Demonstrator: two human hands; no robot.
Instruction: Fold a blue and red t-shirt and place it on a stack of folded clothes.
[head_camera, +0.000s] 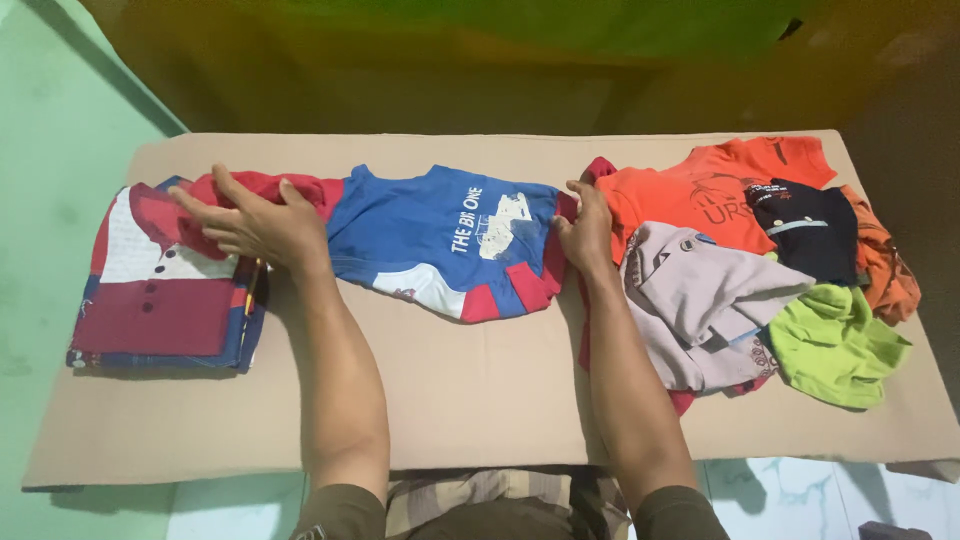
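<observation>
- One brown board (480, 410) spans the view, bearing all the clothes.
- Loose heap (760, 270) at right: orange, grey, navy, lime garments.
- Blue T-shirt (440, 235) with red trim, spread at centre.
- Folded stack (165, 290) at left, red-and-white top.
- Left hand (255, 225) flat, fingers spread, on the red sleeve.
- Right hand (588, 232) pinching the shirt's opposite edge.

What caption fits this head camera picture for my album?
Two hands, left hand and right hand, spread a blue and red shirt flat between folded and unfolded clothes.
</observation>
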